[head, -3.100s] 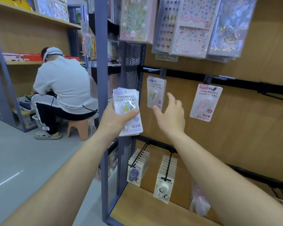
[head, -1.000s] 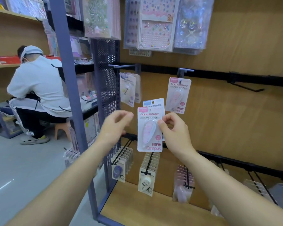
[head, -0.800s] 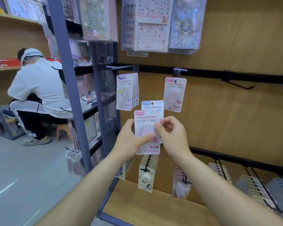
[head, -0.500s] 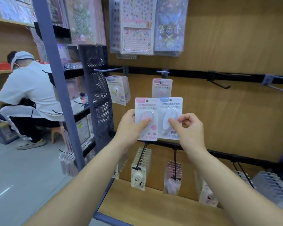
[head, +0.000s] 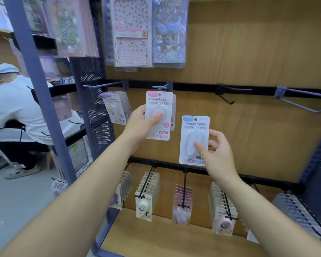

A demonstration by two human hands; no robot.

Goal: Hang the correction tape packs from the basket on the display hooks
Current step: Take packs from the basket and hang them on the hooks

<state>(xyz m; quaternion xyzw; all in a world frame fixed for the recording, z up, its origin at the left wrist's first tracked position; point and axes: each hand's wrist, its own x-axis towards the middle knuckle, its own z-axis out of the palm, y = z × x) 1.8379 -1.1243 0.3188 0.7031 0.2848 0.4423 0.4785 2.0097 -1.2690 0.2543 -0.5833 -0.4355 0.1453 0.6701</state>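
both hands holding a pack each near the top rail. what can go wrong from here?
1. The left hand holds the pink pack by thumb pinch just under the second hook, where another pack already hangs; pushing on could knock that one off.
2. The right hand grips the blue pack low, so it may tilt or slip.
3. The black hook droops and may not hold a pack.

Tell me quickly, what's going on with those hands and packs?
Left hand holds pink pack at second hook. Right hand holds blue pack, unhung. Nothing in the way.
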